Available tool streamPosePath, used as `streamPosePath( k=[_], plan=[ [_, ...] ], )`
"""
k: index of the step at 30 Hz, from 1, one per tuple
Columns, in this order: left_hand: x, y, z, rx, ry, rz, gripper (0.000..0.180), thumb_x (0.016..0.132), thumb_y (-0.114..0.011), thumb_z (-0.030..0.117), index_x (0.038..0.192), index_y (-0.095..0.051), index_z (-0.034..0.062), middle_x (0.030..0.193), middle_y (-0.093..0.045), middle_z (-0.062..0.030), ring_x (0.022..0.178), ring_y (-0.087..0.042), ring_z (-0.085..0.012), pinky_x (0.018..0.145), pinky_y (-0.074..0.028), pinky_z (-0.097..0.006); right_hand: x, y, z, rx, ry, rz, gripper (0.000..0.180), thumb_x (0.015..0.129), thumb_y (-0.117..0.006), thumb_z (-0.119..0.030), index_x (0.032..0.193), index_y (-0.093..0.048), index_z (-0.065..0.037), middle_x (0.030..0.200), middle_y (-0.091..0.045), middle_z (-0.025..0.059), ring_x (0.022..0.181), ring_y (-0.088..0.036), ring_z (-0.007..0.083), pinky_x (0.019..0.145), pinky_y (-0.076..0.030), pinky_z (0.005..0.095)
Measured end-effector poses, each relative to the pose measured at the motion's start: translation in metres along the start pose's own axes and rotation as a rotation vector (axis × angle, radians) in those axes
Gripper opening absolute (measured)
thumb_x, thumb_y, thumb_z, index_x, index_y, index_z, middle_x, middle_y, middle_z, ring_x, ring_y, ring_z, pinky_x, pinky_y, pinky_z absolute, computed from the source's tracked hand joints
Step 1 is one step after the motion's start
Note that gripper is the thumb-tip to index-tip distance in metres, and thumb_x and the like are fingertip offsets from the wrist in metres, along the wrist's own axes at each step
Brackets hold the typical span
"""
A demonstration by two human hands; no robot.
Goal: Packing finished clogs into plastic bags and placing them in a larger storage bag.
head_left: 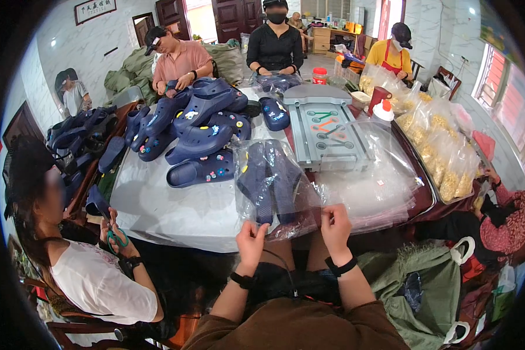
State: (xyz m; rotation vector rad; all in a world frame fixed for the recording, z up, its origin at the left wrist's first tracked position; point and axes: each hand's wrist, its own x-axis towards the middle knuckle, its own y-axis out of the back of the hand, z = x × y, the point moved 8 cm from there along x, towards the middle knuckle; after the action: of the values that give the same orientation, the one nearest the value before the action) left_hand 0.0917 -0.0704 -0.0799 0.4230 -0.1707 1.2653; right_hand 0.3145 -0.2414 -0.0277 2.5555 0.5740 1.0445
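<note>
A clear plastic bag (pixel 307 211) lies on the table's front edge before me, with a pair of navy clogs (pixel 267 178) inside, soles facing up. My left hand (pixel 251 244) pinches the bag's near edge at its left, close to the end of one clog. At the other corner of that edge, my right hand (pixel 336 230) has thumb and fingers closed on the plastic. The stretch of film between my hands is loose and creased. Both wrists wear dark bands.
Navy clogs (pixel 201 140) with charms are heaped on the white-covered table (pixel 143 204). A grey plastic board (pixel 324 125), flat clear bags (pixel 370 195) and a white bottle (pixel 382 111) lie rightward. Bags of yellow pieces (pixel 449 151) fill a tray. A co-worker (pixel 93 274) at left holds green-handled scissors (pixel 118 238).
</note>
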Motion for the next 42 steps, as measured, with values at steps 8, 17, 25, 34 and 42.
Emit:
streamPosePath(
  k=[8,17,25,34,42],
  plan=[
    [-0.011,0.012,-0.001,0.300,-0.194,0.016,0.039,0.082,-0.082,0.016,0.100,-0.053,-0.0007,0.100,-0.057,-0.0115,0.087,-0.056,-0.0208,0.074,-0.048,-0.037,0.013,0.013,-0.054,0.185,0.120,0.032,0.041,0.083,-0.075,-0.012,0.118,-0.057,-0.002,0.122,-0.056,0.0183,0.109,-0.058,0.0323,0.083,-0.050,0.0388],
    [0.017,0.012,0.048,0.236,-0.296,-0.041,0.106,0.079,-0.084,0.022,0.158,-0.017,0.0042,0.166,-0.005,-0.0234,0.150,-0.020,-0.0411,0.111,-0.037,-0.050,0.050,-0.028,-0.084,0.096,0.232,-0.025,0.076,0.084,-0.077,-0.035,0.145,-0.044,-0.004,0.150,-0.033,0.0337,0.136,-0.038,0.0484,0.111,-0.034,0.0517],
    [0.005,-0.002,0.017,0.088,-0.110,-0.137,0.054,0.091,-0.070,0.011,0.141,-0.053,0.0004,0.129,-0.061,-0.0277,0.123,-0.060,-0.0374,0.098,-0.049,-0.040,0.022,-0.072,-0.046,0.242,0.040,-0.268,0.035,0.091,-0.061,-0.006,0.125,-0.065,-0.004,0.132,-0.062,0.0222,0.112,-0.064,0.0392,0.095,-0.052,0.0402],
    [-0.019,-0.019,0.017,0.166,-0.160,-0.268,0.025,0.084,-0.075,0.006,0.107,-0.066,-0.0004,0.093,-0.070,-0.0160,0.087,-0.068,-0.0304,0.079,-0.054,-0.037,-0.015,-0.067,-0.076,0.095,0.013,-0.234,0.089,0.075,-0.081,-0.041,0.137,-0.040,0.007,0.123,-0.052,0.0261,0.113,-0.057,0.0429,0.091,-0.050,0.0464],
    [-0.018,-0.015,-0.005,-0.257,-0.044,-0.611,0.024,0.087,-0.063,-0.006,0.110,-0.064,0.0008,0.110,-0.064,-0.0075,0.103,-0.061,-0.0186,0.092,-0.047,-0.033,-0.008,-0.093,-0.064,0.025,-0.016,-0.367,0.127,0.056,-0.087,-0.059,0.151,-0.026,0.000,0.116,-0.048,0.0247,0.107,-0.055,0.0436,0.086,-0.050,0.0487]
  ],
)
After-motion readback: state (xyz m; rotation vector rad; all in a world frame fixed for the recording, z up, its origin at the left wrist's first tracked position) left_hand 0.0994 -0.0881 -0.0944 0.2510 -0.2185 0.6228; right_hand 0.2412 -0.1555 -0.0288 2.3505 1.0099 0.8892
